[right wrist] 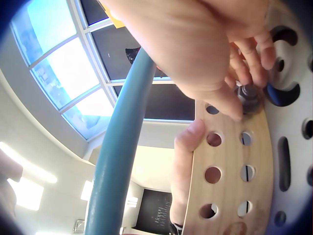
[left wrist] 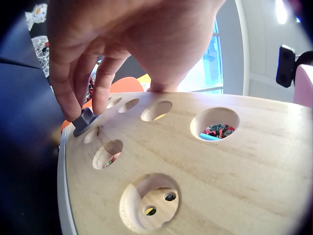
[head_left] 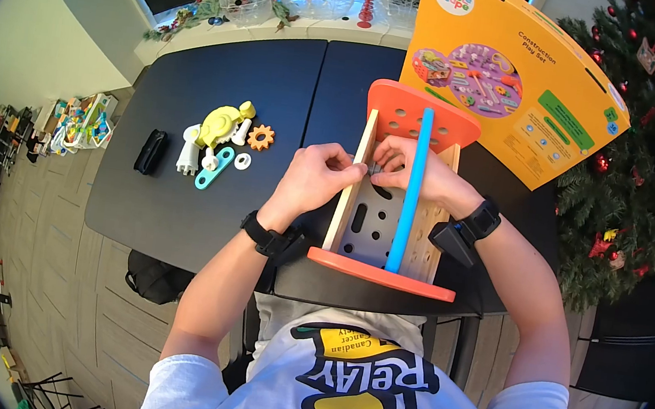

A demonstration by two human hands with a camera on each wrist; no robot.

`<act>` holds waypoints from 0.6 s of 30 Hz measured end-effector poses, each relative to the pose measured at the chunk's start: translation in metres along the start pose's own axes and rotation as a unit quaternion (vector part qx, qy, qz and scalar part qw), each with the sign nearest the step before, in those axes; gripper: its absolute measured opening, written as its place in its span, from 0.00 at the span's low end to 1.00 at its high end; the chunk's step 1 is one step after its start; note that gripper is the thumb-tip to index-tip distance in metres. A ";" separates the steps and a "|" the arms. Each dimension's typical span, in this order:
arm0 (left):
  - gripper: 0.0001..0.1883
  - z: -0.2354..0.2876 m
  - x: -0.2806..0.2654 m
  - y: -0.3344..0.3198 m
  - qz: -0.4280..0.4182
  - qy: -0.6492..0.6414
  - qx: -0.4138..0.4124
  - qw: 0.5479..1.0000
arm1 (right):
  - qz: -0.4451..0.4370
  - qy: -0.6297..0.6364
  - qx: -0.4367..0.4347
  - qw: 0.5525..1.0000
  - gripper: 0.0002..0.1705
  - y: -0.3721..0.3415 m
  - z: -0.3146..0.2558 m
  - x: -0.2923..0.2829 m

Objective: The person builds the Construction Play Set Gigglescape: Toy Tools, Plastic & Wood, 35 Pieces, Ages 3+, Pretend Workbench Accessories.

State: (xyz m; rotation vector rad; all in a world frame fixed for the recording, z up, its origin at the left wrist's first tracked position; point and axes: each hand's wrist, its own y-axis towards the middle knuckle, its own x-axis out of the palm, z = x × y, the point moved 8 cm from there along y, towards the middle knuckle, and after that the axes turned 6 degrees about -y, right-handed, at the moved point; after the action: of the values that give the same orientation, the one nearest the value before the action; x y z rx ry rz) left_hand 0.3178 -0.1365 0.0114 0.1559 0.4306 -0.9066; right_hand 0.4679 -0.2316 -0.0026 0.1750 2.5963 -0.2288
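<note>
Head view: centre frame, our left hand (head_left: pixel 316 177) pinches a bolt (left wrist: pixel 86 121) outside a panel (head_left: pixel 341 210). Inside, our right hand (head_left: pixel 423 174) pinches a nut (right wrist: pixel 248 102).

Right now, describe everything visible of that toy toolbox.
The toy toolbox has orange end panels, pale wooden sides, a perforated grey base, and a blue bar across its top. It sits upright on the table. At its left side, the left hand pinches a grey knob outside; the right hand holds a grey fitting inside.
</note>
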 end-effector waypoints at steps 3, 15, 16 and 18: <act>0.19 0.002 0.000 -0.001 -0.001 0.000 0.001 1.000 | 0.004 -0.020 0.024 1.000 0.21 0.006 0.014 0.001; 0.20 0.000 0.000 -0.001 -0.002 0.003 -0.001 1.000 | 0.005 -0.037 0.057 0.998 0.27 0.007 0.013 0.005; 0.20 0.000 0.000 -0.001 -0.002 0.003 -0.001 1.000 | 0.039 -0.049 0.013 0.998 0.27 0.002 0.006 0.004; 0.20 0.001 0.000 -0.001 0.000 0.003 -0.001 1.000 | 0.059 -0.068 -0.032 0.995 0.27 0.000 0.002 0.002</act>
State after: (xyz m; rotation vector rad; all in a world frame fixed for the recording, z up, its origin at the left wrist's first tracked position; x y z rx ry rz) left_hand 0.3172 -0.1371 0.0121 0.1564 0.4377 -0.9063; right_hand 0.4669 -0.2317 -0.0053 0.2783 2.4444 -0.1113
